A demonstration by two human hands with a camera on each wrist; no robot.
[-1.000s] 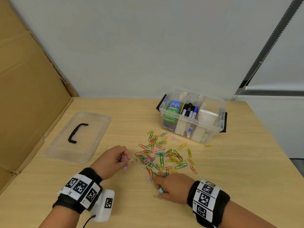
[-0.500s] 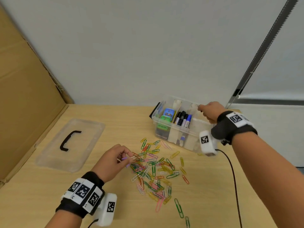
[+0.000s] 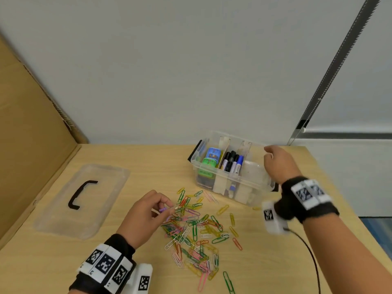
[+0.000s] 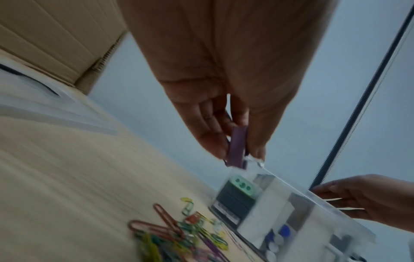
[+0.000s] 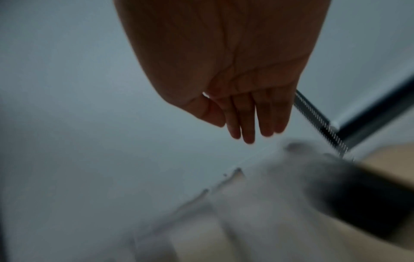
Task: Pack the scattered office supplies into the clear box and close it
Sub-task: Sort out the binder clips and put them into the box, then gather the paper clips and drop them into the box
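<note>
Several coloured paper clips (image 3: 195, 228) lie scattered on the wooden table in front of the clear box (image 3: 224, 183), which holds markers (image 3: 232, 163), a green item and white items in its compartments. My left hand (image 3: 167, 207) hovers at the pile's left edge and pinches a small purple clip (image 4: 236, 148) between thumb and fingers. My right hand (image 3: 269, 154) is raised over the box's right compartment; in the right wrist view its fingers (image 5: 248, 124) hang straight and empty. The paper clips (image 4: 179, 232) and the box (image 4: 277, 209) also show in the left wrist view.
The clear lid (image 3: 84, 198) with a black handle lies flat at the table's left. A cardboard panel (image 3: 29, 128) stands along the left edge. A cable (image 3: 311, 255) trails from my right wrist over the table's right side.
My right hand left the front of the pile, travelled up to the box, and now hangs open over its right compartment, drawn slightly back. My left hand stayed at the pile holding the purple clip.
</note>
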